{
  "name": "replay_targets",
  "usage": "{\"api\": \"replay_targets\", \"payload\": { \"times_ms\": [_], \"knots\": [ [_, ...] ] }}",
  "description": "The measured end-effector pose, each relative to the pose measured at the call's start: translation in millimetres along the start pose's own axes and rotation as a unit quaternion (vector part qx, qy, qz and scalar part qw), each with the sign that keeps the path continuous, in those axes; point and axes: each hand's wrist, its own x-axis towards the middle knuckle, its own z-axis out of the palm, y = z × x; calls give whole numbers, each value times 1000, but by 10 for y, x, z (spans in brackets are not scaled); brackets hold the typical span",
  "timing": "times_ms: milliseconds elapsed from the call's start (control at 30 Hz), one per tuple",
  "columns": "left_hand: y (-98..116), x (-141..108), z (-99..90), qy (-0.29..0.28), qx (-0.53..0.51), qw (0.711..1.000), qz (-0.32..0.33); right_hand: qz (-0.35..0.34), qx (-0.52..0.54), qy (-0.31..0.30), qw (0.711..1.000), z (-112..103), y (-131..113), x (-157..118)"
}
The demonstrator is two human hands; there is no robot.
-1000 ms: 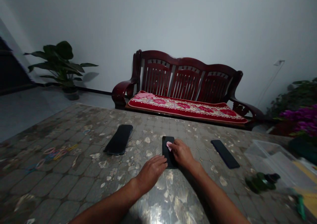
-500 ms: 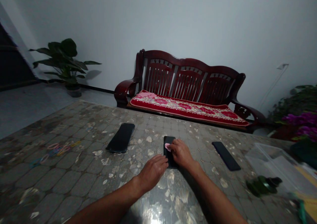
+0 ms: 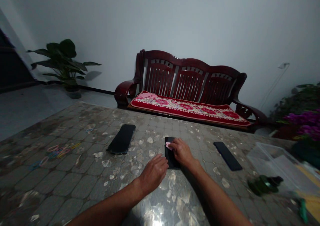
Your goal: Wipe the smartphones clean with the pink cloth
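"So, what is set out around the hands?"

"A black phone (image 3: 122, 139) is seen beyond the left hand (image 3: 153, 173), off to its left, and rubber bands (image 3: 58, 151) are scattered farther left on the table (image 3: 100, 176). To the right of the right hand (image 3: 183, 152), a dark phone (image 3: 227, 156) is laid, with a green bottle (image 3: 260, 185) and a clear box (image 3: 275, 159) placed farther right. Beyond both hands, a red mat (image 3: 190, 108) is spread on a wooden bench (image 3: 187, 82)."

"And what is put in the way?"

"The right side of the middle phone (image 3: 170, 159) is covered by the right hand, and its near left edge is met by the left fingertips."

"Which way is that phone pointed?"

"It is laid flat on the table between the hands, its long axis run almost straight away from the person, towards the bench. Whether the screen or the back is turned up cannot be told."

"How are the hands held?"

"The left is kept low and open, its fingers nearly straight and grouped together. By the right, a small pink cloth (image 3: 168, 145) is pinched in closed fingertips, against the far part of the middle phone."
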Motion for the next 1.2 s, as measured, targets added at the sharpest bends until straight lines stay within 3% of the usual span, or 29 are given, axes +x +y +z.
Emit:
{"api": "replay_targets", "payload": {
  "times_ms": [200, 333, 500, 767, 867, 1033, 1200],
  "knots": [
    [-53, 7, 50, 9, 14, 999, 37, 89, -33, 6, 995, -15, 81, 197],
    [-79, 6, 116, 18, 23, 999, 37, 62, -28, -1, 998, 4, 4, 262],
    [-73, -2, 133, 33, 29, 998, 46, -4, 7, -16, 1000, 6, -74, 149],
    [-86, -8, 69, 11, 41, 999, 12, 100, -34, 4, 994, 11, 97, 268],
    [-105, -1, 31, 24, 43, 999, -5, 103, -39, 5, 994, 25, 68, 254],
    [-83, 4, 36, 48, 34, 998, 28, 60, -30, 1, 998, 10, 35, 133],
    [-114, 1, 101, 33, 38, 998, 36, 93, -26, 11, 995, -8, 89, 222]
  ]
}}
